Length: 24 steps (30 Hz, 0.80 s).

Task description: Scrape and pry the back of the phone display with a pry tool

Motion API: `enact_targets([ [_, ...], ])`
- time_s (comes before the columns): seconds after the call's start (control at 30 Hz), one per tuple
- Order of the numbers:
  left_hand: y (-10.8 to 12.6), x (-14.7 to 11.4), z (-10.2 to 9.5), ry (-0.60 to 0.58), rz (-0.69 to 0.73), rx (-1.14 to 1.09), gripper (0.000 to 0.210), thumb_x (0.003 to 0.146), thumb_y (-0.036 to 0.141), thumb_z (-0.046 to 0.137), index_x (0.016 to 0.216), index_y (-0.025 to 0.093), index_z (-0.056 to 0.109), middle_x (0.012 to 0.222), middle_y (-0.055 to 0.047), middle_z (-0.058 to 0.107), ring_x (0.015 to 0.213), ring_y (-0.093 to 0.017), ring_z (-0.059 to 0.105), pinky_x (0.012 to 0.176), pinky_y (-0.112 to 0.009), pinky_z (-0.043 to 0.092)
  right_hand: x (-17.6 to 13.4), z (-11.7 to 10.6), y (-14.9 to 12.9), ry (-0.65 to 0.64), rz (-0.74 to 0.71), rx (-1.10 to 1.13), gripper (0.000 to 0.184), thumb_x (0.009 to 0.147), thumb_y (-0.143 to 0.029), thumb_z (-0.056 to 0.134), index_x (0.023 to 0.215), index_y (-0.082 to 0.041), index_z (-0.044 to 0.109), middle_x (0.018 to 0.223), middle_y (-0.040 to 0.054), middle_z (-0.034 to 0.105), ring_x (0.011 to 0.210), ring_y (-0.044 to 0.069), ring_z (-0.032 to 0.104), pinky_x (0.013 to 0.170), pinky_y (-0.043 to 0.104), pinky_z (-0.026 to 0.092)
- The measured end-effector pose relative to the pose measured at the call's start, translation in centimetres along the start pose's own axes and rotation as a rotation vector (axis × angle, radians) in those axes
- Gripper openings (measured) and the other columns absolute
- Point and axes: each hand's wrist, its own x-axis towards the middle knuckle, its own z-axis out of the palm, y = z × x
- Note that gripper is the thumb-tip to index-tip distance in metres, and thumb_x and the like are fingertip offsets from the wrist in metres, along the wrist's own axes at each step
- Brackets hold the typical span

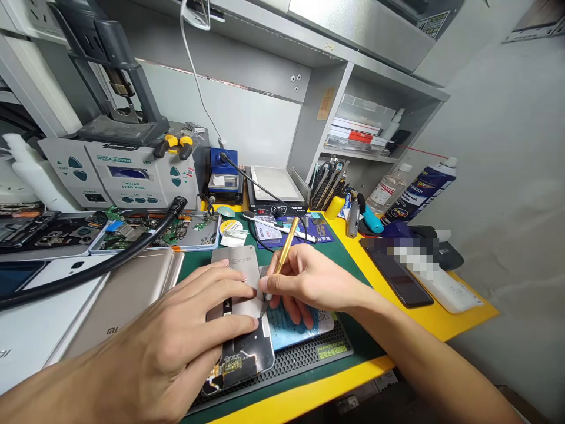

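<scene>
My right hand pinches a craft knife with a gold handle. Its blade points down at the right edge of a phone screen panel, which shows a silver metal back and a black lower part with a gold flex circuit. Spread across that panel, the fingers of my left hand press it flat, one fingertip close beside the blade. A light blue printed sheet or pouch lies under the right hand. Beneath both is a black honeycomb pad. Whether the blade touches the panel's edge I cannot tell.
Laptops or tablets lie at left, crossed by a black hose. Behind stand a hot-air station and a small heating plate. A toothbrush lies ahead; a dark phone, bottle and spray can are right.
</scene>
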Motion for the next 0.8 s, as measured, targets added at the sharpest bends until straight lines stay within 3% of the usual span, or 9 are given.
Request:
enact_targets([
  [0.43, 0.07, 0.14, 0.05, 0.039, -0.01, -0.013, 0.056, 0.104, -0.006, 0.054, 0.141, 0.029, 0.077, 0.154, -0.009, 0.083, 0.159, -0.025, 0.072, 0.147, -0.044, 0.054, 0.1, 0.18, 0.14, 0.031, 0.004, 0.021, 0.055, 0.083, -0.061, 0.109, 0.07, -0.022, 0.072, 0.05, -0.0021, 0.069, 0.034, 0.012, 0.055, 0.033, 0.019, 0.047],
  [0.63, 0.12, 0.33, -0.1, 0.029, 0.01, 0.0, 0.056, 0.104, -0.006, 0.052, 0.141, 0.028, 0.077, 0.152, -0.01, 0.082, 0.154, -0.022, 0.075, 0.147, -0.041, 0.053, -0.05, 0.2, -0.01, 0.021, -0.008, 0.031, 0.055, 0.081, -0.061, 0.109, 0.071, -0.021, 0.073, 0.051, -0.0029, 0.069, 0.035, 0.011, 0.056, 0.033, 0.018, 0.046],
  [0.73, -0.03, 0.0, -0.08, 0.027, 0.005, -0.003, 0.057, 0.101, -0.004, 0.057, 0.142, 0.029, 0.08, 0.152, -0.01, 0.084, 0.154, -0.026, 0.077, 0.145, -0.045, 0.059, -0.04, 0.11, 0.0, 0.006, -0.008, 0.023, 0.053, 0.084, -0.059, 0.109, 0.072, -0.02, 0.074, 0.052, -0.0025, 0.07, 0.036, 0.011, 0.058, 0.034, 0.018, 0.046],
  [0.8, -0.21, -0.28, 0.0, 0.015, -0.001, -0.001, 0.061, 0.099, -0.003, 0.059, 0.146, 0.03, 0.08, 0.156, -0.01, 0.084, 0.159, -0.028, 0.076, 0.15, -0.05, 0.055, -0.01, 0.03, 0.02, -0.001, -0.014, 0.022, 0.052, 0.086, -0.057, 0.108, 0.073, -0.02, 0.073, 0.054, -0.0023, 0.071, 0.036, 0.011, 0.06, 0.035, 0.018, 0.047],
])
